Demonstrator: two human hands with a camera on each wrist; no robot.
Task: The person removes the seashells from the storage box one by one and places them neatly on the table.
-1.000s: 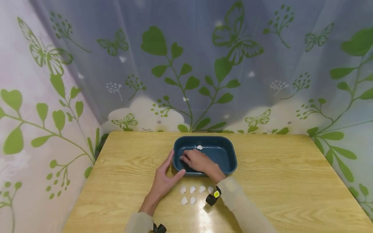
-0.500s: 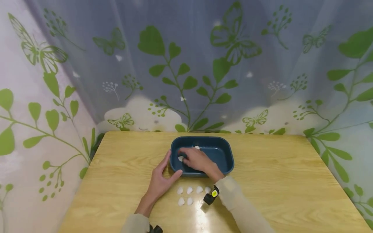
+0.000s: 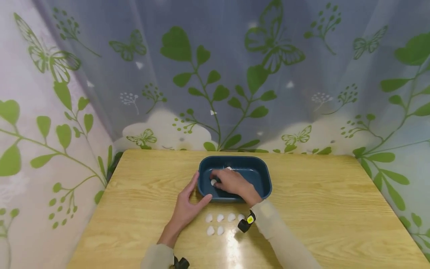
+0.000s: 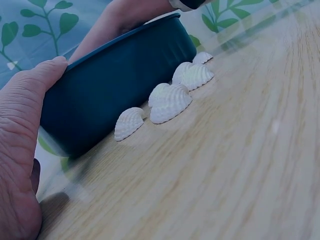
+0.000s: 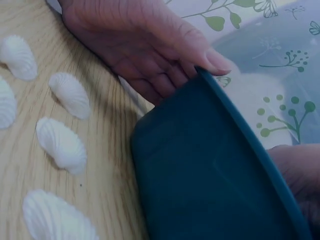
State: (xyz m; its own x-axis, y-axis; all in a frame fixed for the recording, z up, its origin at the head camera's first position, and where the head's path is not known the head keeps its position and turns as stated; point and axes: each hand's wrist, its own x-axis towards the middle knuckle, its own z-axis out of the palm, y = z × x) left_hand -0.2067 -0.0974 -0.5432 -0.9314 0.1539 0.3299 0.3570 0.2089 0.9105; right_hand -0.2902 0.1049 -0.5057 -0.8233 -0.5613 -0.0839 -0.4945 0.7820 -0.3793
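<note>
A dark blue rectangular basin (image 3: 235, 198) stands on the wooden table. Inside its left half, my right hand (image 3: 233, 182) pinches a white seashell (image 3: 213, 182) between thumb and fingers, low near the basin floor. Another white shell (image 3: 229, 168) shows behind that hand, partly covered by it. My left hand (image 3: 186, 208) rests against the basin's front left corner, thumb tip at the rim in the right wrist view and fingers along the outer left side. In the left wrist view, the basin's wall hides my right hand's fingers.
Several ribbed white shells lie in two rows in front of the basin, including a front-row shell (image 3: 210, 230) and a back-row shell (image 3: 220, 217). My right wrist camera (image 3: 244, 225) hangs close to the row's right end. A patterned curtain (image 3: 302, 74) surrounds the table (image 3: 319, 201).
My right hand's fingers have shifted within the basin and closed on the shell, drawing it slightly right. My left hand stays at the basin's corner. The head view sways slightly.
</note>
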